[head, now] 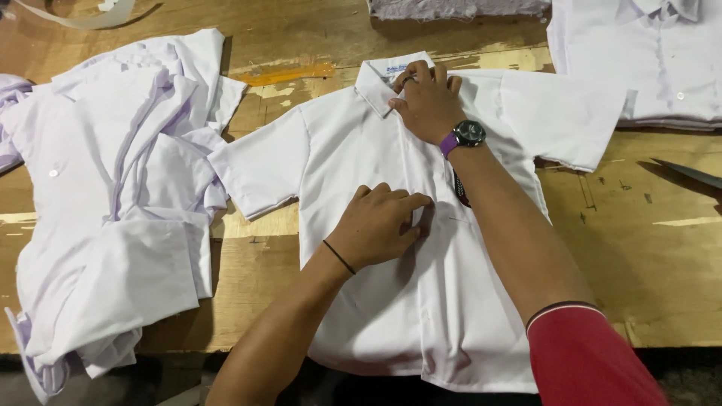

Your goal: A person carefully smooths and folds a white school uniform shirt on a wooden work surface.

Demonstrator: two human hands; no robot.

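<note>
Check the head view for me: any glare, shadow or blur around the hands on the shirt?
Head view: sharp and evenly lit, no glare on the white shirt; the left hand throws a soft shadow to its right; the right hand at the collar is crisp; the bottom edge goes dark.

Worn plywood table (662,248) carries white shirts (376,150) and scissors (688,173).

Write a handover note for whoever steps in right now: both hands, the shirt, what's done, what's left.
Left hand: flat on the front placket of the white shirt, mid-chest, holding nothing.
Right hand: pressing at the collar.
Shirt lies face up, sleeves spread, on the wooden table.
Done: shirt laid out flat, not yet folded.
Left: rumpled shirt pile at left; a folded stack sits top right.
</note>
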